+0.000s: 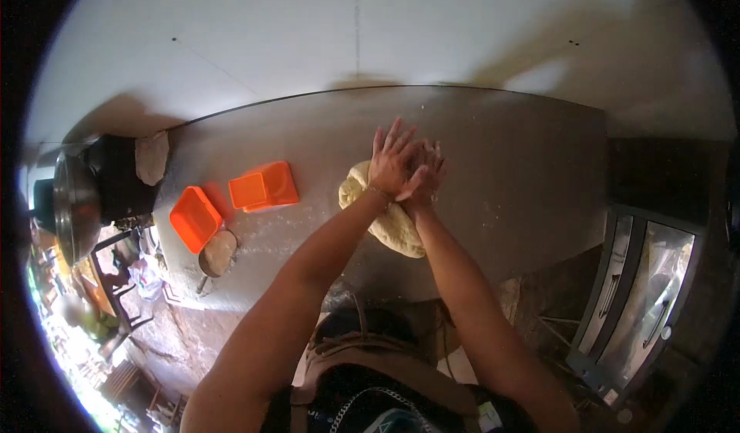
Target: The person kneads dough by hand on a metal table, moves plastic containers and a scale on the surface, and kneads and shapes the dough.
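Note:
A pale yellow lump of dough [398,231] lies on the grey metal tabletop [524,171], stretched from upper left to lower right. My left hand [393,161] presses on its upper part, fingers spread and pointing away from me. Beside it, partly overlapping, my right hand [425,175] leans on the dough too, with its fingers stretched out. Both palms are hidden against the dough, and neither hand is wrapped round anything.
Two orange plastic containers [264,187] [195,219] stand left on the table. Near them lies a round pan-like sieve [218,254] with a handle. Flour dusts the surface. A white wall [308,32] borders the far edge. At right stands a dark oven with glass doors [647,302].

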Demonstrator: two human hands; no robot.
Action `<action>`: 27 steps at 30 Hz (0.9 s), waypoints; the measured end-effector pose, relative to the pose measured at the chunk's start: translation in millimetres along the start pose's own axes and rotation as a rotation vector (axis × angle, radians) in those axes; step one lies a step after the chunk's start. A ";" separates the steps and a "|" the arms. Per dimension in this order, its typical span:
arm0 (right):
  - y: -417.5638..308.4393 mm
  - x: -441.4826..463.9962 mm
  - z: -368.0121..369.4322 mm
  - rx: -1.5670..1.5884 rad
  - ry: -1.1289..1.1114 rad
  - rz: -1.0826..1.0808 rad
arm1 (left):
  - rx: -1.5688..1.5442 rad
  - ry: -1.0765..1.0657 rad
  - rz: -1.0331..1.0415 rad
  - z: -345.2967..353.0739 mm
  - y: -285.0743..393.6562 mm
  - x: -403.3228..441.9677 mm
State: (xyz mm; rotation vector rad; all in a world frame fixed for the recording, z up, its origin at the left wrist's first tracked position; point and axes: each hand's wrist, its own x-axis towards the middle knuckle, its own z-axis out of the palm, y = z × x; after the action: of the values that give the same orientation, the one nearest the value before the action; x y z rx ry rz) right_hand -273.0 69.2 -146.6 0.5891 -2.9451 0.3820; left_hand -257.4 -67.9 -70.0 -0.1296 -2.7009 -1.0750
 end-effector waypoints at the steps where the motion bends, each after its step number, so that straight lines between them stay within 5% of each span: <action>1: -9.3 16.0 -19.6 0.032 -0.044 0.063 | 0.037 -0.006 -0.014 6.5 -6.2 13.3; 8: -8.2 31.6 -20.0 -0.086 -0.025 0.074 | 0.241 0.075 -0.140 30.9 -5.1 31.7; 12: -28.1 5.4 -58.4 -0.082 -0.028 0.038 | 0.284 -0.153 -0.360 7.2 17.5 -0.1; 15: -41.3 -31.9 -104.8 0.174 -0.542 0.017 | 0.279 -0.301 -0.339 -33.3 54.1 -44.9; 17: -56.1 -79.3 -130.1 0.207 -0.291 -0.070 | 0.311 -0.309 -0.277 -58.7 81.3 -87.4; 20: -72.8 -139.8 -157.1 0.166 -0.120 -0.313 | 0.298 -0.044 -0.086 -85.4 103.6 -158.7; 23: -99.6 -183.4 -154.8 0.152 0.164 -0.273 | 0.175 -0.020 0.034 -105.6 99.1 -199.8; 27: -130.1 -202.7 -134.9 0.345 0.069 -0.106 | -0.032 -0.022 -0.032 -87.6 60.1 -222.7</action>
State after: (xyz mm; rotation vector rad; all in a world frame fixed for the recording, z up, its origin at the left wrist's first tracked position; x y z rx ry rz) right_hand -27.7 62.6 -20.2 0.7490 -2.7835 0.8893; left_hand -15.7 -83.6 -22.9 -0.1040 -2.7149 -1.1327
